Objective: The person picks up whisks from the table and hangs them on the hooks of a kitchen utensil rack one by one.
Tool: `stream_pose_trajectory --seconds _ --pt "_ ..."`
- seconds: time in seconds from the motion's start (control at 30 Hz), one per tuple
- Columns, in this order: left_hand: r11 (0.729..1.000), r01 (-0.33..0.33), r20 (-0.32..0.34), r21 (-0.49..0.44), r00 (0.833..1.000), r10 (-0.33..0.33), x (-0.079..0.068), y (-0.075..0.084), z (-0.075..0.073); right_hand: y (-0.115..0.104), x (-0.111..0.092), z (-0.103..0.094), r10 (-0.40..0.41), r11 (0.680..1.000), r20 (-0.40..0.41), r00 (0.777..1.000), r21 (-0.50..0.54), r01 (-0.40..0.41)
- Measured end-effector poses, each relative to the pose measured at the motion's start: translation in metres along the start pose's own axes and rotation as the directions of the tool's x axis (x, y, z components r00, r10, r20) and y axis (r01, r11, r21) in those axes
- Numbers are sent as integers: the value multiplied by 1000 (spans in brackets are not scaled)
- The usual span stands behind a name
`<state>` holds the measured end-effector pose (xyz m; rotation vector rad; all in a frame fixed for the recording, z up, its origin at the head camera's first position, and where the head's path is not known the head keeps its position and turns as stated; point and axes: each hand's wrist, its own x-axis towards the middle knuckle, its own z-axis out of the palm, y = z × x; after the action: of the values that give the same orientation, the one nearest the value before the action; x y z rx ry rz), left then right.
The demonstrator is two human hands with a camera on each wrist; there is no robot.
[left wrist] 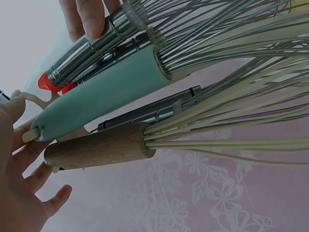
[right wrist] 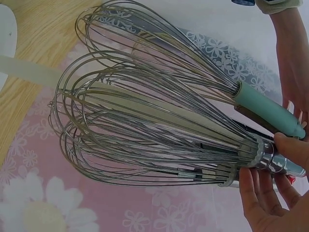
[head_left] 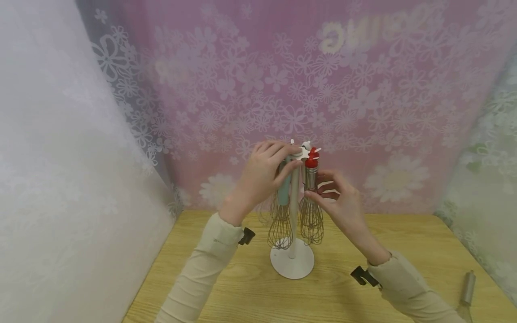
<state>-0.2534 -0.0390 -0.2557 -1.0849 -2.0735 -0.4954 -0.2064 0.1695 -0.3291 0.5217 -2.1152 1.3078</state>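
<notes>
A white stand [head_left: 294,228] with a round base and a hooked top carries several hanging whisks. My left hand [head_left: 264,168] holds the hooked top, thumb below and fingers over it. In the right wrist view, my right hand [right wrist: 277,193] pinches the lower metal handle of a red-tipped whisk [head_left: 311,177] between thumb and fingers. Its red end is at the hooks. Beside the post hangs a whisk with a mint-green handle [left wrist: 104,94]. Next to that, the left wrist view shows a wooden-handled whisk [left wrist: 99,149]. Another red-tipped handle is partly hidden behind the pinched one.
The stand's base [head_left: 292,264] rests on a wood-grain table [head_left: 242,291]. Near the front right edge lies another whisk with a metal handle [head_left: 468,287], cut off by the frame. A pink flowered curtain [head_left: 250,89] hangs behind, with pale curtains at both sides.
</notes>
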Motion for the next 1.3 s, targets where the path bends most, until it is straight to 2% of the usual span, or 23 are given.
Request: stream_pose_trajectory --seconds 0.43,0.67,1.07,1.3 --pt "999 36 -46 25 998 -35 0 8 4 10 -2 -4 21 1000 -17 1000 8 -21" --pt "998 54 -77 39 996 -51 0 11 6 12 -5 -9 18 998 -48 999 58 -15" --pt "997 71 -126 40 990 -65 3 15 12 19 -13 -24 54 996 -63 997 78 -49" --pt "994 86 -133 71 988 -76 6 18 14 28 -17 -37 84 995 -81 993 68 -78"
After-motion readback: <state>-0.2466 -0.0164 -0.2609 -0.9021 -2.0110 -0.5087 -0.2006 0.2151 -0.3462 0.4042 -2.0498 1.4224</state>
